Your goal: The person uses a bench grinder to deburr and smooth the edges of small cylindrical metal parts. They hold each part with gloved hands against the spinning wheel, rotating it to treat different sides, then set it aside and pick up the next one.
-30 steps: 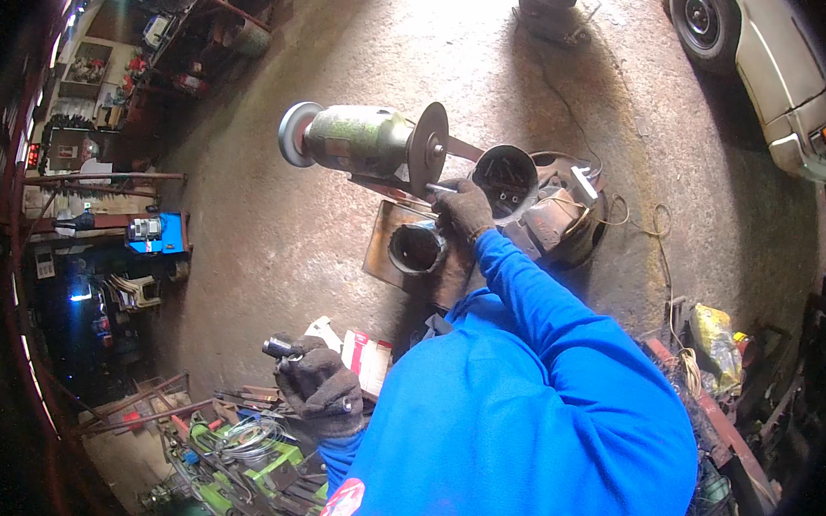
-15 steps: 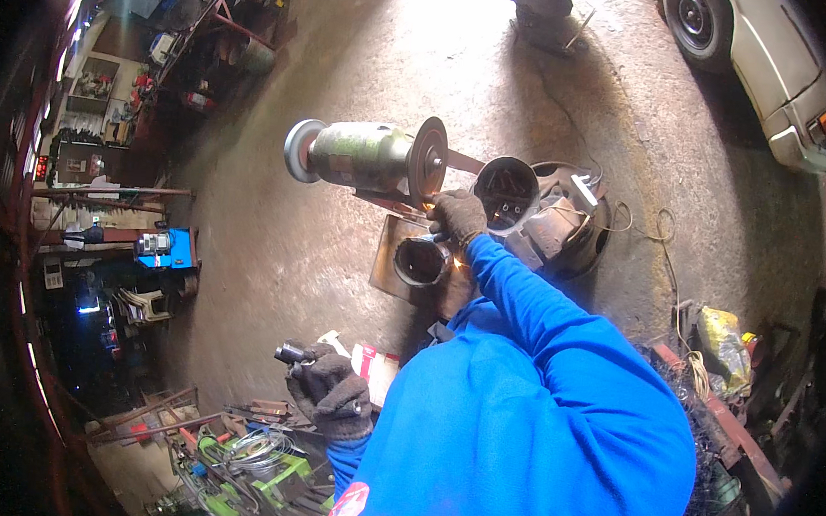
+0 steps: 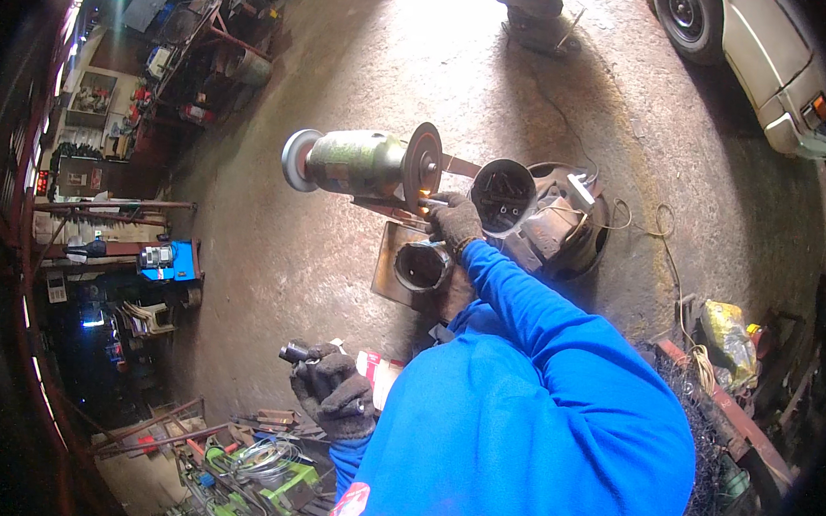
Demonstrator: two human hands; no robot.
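A green bench grinder (image 3: 357, 163) stands in front of me, with a dark grinding disc (image 3: 422, 164) on its right end and a pale wheel (image 3: 298, 159) on its left. My right hand (image 3: 455, 226), in a dark work glove, is closed on a small metal rod (image 3: 438, 200), its tip at the disc's lower edge beside an orange glow. Lower left, clear of the grinder, my gloved left hand (image 3: 333, 393) is closed around a short dark metal cylinder (image 3: 296, 352). Another shiny round end shows between its fingers; I cannot tell whether it belongs to the same piece.
Right of the disc stands a round container (image 3: 505, 197) holding small dark pieces, beside a rusty wheel rim (image 3: 596, 236). An open pipe (image 3: 422, 264) is below the grinder. Metal scraps and wire (image 3: 268, 462) lie lower left. A person's foot (image 3: 540, 29) and a car (image 3: 765, 62) are farther off.
The sparks by my right hand have shrunk to a small glow, and the metal rod shows more clearly. My left hand keeps its hold. The view has shifted slightly.
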